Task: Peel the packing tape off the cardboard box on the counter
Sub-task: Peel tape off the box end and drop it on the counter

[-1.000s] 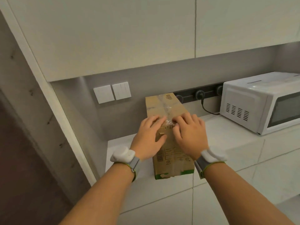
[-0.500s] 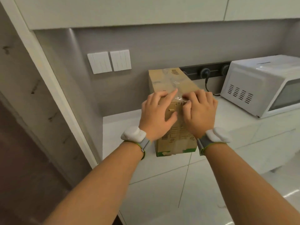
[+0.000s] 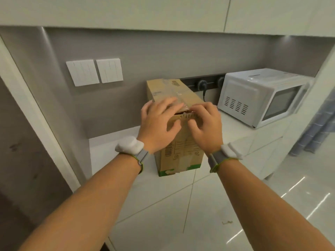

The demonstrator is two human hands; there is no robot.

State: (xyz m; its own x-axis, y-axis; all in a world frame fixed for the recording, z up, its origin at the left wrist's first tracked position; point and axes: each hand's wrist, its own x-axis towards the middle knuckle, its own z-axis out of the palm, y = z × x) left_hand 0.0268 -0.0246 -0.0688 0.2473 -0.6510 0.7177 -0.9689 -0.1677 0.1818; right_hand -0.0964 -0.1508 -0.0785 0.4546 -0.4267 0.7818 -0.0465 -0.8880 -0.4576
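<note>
A tall brown cardboard box (image 3: 181, 156) stands on the white counter (image 3: 163, 205) against the grey back wall. Clear packing tape (image 3: 178, 93) runs along its top toward me. Both of my hands are at the box's near top edge. My left hand (image 3: 157, 124) lies there with fingers spread and fairly straight, blurred by motion. My right hand (image 3: 206, 127) has its fingers curled over the tape's near end at the edge, thumb beneath. A dark gap shows under the near flap between the hands.
A white microwave (image 3: 262, 95) sits on the counter right of the box. Behind the box a black socket rail (image 3: 203, 84) holds a plugged cord. Two white switch plates (image 3: 94, 72) are on the wall at left. Upper cabinets (image 3: 163, 11) hang overhead. A small scrap (image 3: 227, 222) lies on the counter.
My left hand's fingers have spread and shifted on the box top. The near flap edge has lifted a little, showing a dark gap. My view has moved.
</note>
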